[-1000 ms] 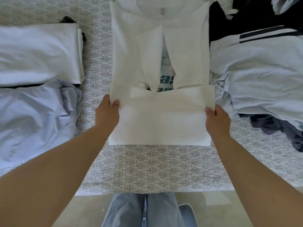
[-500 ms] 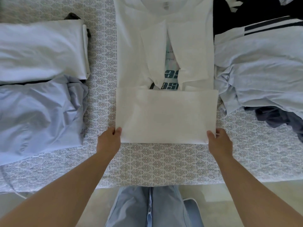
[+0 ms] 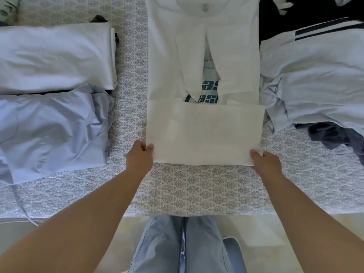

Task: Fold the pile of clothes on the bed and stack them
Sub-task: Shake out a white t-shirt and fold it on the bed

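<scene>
A white T-shirt (image 3: 202, 133) lies flat in the middle of the bed, its sleeves turned in over a teal print and its lower part doubled up toward the chest. My left hand (image 3: 140, 155) pinches the near left corner of that doubled part. My right hand (image 3: 265, 161) pinches the near right corner. A white folded garment (image 3: 55, 56) and a pale blue folded one (image 3: 51, 133) sit on the left. A loose heap of pale blue, black and dark grey clothes (image 3: 315, 81) lies on the right.
The patterned bedspread (image 3: 197, 188) shows bare along the near edge in front of the shirt. My legs in blue jeans (image 3: 177, 245) stand against the bed's front edge. A narrow strip of bedspread separates the shirt from the left stack.
Both hands slid from the upper edge of the doubled-up part down to its near corners, which they now pinch. The folded part has settled flat.
</scene>
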